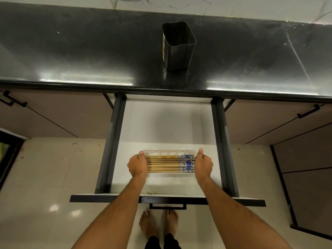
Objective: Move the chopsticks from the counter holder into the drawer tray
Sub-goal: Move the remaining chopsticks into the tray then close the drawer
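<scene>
Several wooden chopsticks (165,164) with blue-and-white patterned ends lie side by side in a pale plastic tray (168,152) inside the open white drawer (167,123). My left hand (138,165) grips the tray's left end, thumb on its far rim. My right hand (203,165) grips the tray's right end the same way. The dark plastic holder (177,45) stands upright on the black counter (71,51) above the drawer, and no chopsticks show in it.
The drawer's dark side rails (111,141) flank the tray, and its front panel with a handle (168,206) is nearest me. Closed cabinet doors (53,114) sit on both sides. My bare feet (158,223) stand on the tiled floor below.
</scene>
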The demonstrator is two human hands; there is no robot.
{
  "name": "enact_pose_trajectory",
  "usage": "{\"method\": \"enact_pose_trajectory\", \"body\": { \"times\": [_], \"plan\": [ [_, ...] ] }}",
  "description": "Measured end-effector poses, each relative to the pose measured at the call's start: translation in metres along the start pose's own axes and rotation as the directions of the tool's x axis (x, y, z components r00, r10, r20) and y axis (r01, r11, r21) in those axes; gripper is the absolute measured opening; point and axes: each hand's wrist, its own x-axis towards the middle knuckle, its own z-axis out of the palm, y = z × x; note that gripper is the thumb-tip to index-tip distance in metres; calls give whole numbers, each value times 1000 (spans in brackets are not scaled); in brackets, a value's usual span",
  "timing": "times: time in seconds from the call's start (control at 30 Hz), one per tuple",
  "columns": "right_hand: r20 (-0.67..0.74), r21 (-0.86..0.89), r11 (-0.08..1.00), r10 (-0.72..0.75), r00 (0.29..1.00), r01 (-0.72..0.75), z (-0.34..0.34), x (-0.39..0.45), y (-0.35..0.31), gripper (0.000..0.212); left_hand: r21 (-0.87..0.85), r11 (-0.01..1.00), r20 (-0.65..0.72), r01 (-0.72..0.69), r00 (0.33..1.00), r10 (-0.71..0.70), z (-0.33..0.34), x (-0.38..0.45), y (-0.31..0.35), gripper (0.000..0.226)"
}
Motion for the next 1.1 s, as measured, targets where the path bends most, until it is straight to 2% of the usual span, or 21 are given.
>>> {"method": "enact_pose_trajectory", "body": {
  "times": [0.4,0.9,1.0,1.1],
  "plan": [
    [45,14,1000,-13,999,13,2,0,7,49,-28,999,38,-45,998,46,0,1,-5,35],
    [130,-80,995,-42,991,53,3,-7,5,31,-63,996,139,-55,988,64,-1,6,-10,20],
    [138,-116,991,-46,989,63,1,-7,4,32,-19,996,134,-88,987,90,-4,6,-9,19],
    [127,-209,969,-105,986,130,-3,-12,0,40,57,982,110,-181,979,174,-8,1,-8,18]
  ]
}}
